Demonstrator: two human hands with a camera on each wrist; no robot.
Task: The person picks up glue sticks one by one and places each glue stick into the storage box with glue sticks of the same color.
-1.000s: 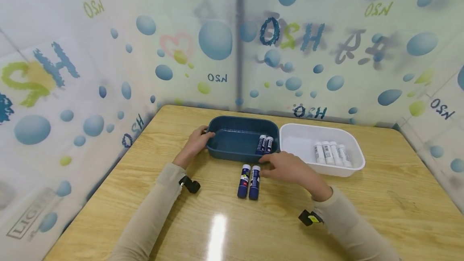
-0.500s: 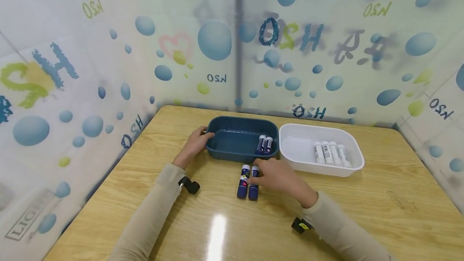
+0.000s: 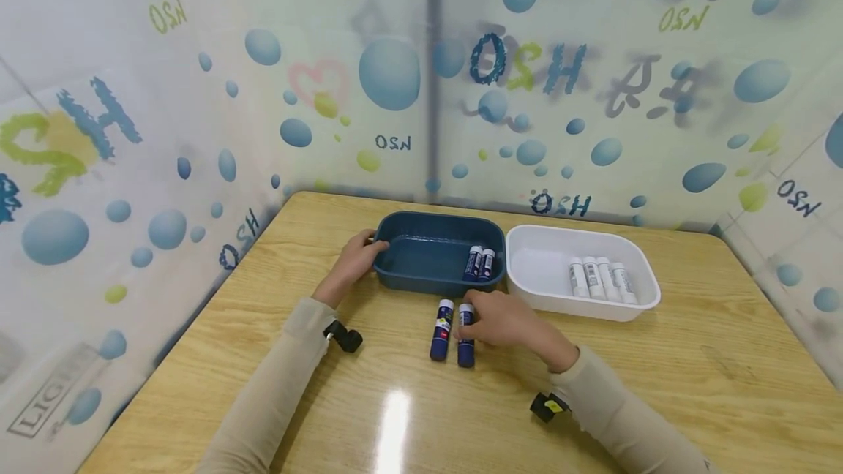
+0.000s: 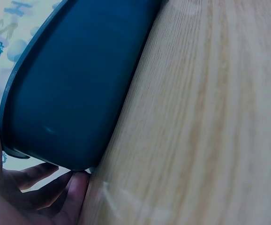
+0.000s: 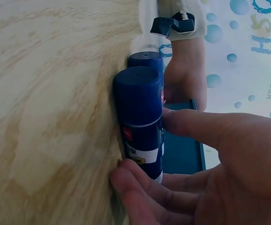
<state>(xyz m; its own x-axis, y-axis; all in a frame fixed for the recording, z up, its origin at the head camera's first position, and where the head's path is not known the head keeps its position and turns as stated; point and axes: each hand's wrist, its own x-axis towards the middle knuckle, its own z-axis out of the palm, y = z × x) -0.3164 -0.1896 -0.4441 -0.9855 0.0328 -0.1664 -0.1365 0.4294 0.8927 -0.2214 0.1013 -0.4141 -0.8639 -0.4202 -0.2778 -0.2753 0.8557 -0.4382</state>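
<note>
A navy glue stick with a white cap (image 3: 466,353) lies on the table. My right hand (image 3: 510,324) pinches it between thumb and fingers; the right wrist view shows the thumb on one side of this nearer glue stick (image 5: 138,101) and fingers at the other. Just left of it lies a second navy glue stick (image 3: 442,331), apart from it. My left hand (image 3: 352,262) grips the left end of a dark blue bin (image 3: 421,284), thumb over the rim. In the left wrist view its fingers (image 4: 74,197) reach under the bin's end. Two more navy glue sticks (image 3: 479,264) lie inside the bin.
A white bin (image 3: 536,254) stands at the blue bin's right, holding several white tubes (image 3: 595,279) in a row. Both bins stand toward the back of the wooden table (image 3: 316,401), before a patterned curtain (image 3: 329,189).
My right hand has come left onto the right-hand glue stick and taken hold of it. That glue stick has shifted slightly right, away from its neighbour. My left hand stays on the blue bin.
</note>
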